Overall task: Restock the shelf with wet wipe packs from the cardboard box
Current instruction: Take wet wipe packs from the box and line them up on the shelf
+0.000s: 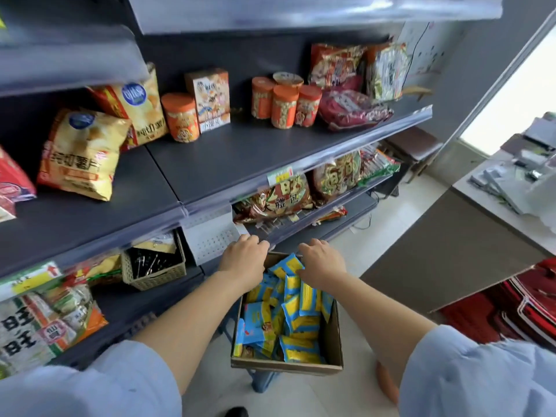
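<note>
An open cardboard box sits low in front of the shelf, full of blue and yellow wet wipe packs. Both my hands are over its far end. My right hand is palm down with its fingers curled, and its thumb is against a raised wet wipe pack. My left hand hovers over the box's far left corner, close to the rail of the low shelf. Its fingers are curled under and hide whatever is beneath them. The dark middle shelf has a wide bare stretch at its front.
Chip bags, orange jars and a carton line the middle shelf. Snack bags and a woven basket fill the lower shelves. A blue stool carries the box. A counter and red baskets stand to the right.
</note>
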Demonstrator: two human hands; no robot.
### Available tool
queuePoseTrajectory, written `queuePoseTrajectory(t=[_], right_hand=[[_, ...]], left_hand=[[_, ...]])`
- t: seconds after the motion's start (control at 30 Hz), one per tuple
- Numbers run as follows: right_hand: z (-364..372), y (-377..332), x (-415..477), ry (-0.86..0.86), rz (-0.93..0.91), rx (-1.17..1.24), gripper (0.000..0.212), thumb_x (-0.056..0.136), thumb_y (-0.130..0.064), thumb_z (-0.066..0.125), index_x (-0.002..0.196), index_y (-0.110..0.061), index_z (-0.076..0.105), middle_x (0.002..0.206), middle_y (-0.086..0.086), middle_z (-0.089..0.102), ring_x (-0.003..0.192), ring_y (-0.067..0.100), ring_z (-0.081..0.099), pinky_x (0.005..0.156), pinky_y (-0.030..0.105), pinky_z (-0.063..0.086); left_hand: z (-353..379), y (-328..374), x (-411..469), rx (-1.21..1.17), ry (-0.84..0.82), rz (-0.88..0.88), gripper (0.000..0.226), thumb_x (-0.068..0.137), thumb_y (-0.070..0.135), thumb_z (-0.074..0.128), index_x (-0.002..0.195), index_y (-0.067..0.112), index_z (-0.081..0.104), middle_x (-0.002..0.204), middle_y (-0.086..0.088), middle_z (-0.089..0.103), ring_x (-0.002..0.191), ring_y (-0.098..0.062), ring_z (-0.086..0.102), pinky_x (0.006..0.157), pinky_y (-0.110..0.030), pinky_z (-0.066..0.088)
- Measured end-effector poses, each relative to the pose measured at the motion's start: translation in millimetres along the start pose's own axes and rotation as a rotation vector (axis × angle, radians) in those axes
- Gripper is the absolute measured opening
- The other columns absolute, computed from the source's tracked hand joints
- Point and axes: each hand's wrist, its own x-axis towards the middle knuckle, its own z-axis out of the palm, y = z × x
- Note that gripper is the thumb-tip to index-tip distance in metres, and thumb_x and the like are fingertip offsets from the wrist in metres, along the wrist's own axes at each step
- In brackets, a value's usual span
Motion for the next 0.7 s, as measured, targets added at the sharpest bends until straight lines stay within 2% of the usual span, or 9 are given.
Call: queuePoseTrajectory(t=[0.13,0.33,0.43,0.53,0.6,0.7], right_hand=[[40,20,15,-0.081,0.008,0.011,0.046,0.09,-0.036,0.059,0.131,-0.019,0.047,0.127,0.008,0.049,0.122,0.029,0.044,0.089,0.039,0.047],[94,50,38,-0.205,0.002,0.056,0.055,0.092,-0.038,0.055,0.141,-0.021,0.038,0.134,0.008,0.047,0.127,0.028,0.041,0.095,0.04,0.043],[120,62,51,-0.242,0.017,0.147,0.058,0.092,-0.034,0.055,0.143,-0.019,0.032,0.129,0.01,0.052,0.122,0.03,0.046,0.092,0.039,0.043],[147,66,60,-0.234,0.08,0.273,0.058,0.091,-0.03,0.056,0.141,-0.015,0.029,0.122,0.013,0.055,0.114,0.033,0.052,0.086,0.038,0.044],[165,64,66,-0.2,0.16,0.371,0.055,0.09,-0.031,0.058,0.134,-0.011,0.032,0.124,0.015,0.052,0.114,0.035,0.053,0.086,0.038,0.043],[189,61,75,-0.192,0.265,0.475,0.073,0.088,-0.042,0.061,0.142,-0.008,0.024,0.131,0.016,0.044,0.12,0.036,0.049,0.093,0.04,0.042]], left_hand=[[47,10,18,-0.029,-0.097,-0.015,0.027,0.088,0.017,0.059,0.114,0.018,0.052,0.116,-0.002,0.051,0.116,-0.024,0.045,0.088,-0.037,0.046],[118,33,29,-0.111,-0.234,-0.085,0.033,0.091,0.011,0.055,0.123,0.019,0.051,0.12,-0.002,0.05,0.119,-0.025,0.044,0.087,-0.039,0.047],[155,44,33,-0.173,-0.303,-0.128,0.039,0.092,0.009,0.054,0.129,0.02,0.048,0.124,-0.003,0.05,0.121,-0.025,0.043,0.089,-0.039,0.047],[187,53,39,-0.254,-0.351,-0.159,0.051,0.092,-0.001,0.047,0.137,0.02,0.041,0.126,-0.006,0.049,0.122,-0.027,0.043,0.093,-0.042,0.047],[204,57,43,-0.319,-0.369,-0.187,0.058,0.089,-0.007,0.041,0.139,0.022,0.038,0.125,-0.007,0.048,0.118,-0.03,0.047,0.088,-0.044,0.048],[223,58,49,-0.46,-0.414,-0.268,0.058,0.088,-0.008,0.043,0.133,0.028,0.045,0.129,-0.003,0.046,0.11,-0.028,0.052,0.08,-0.043,0.051]])
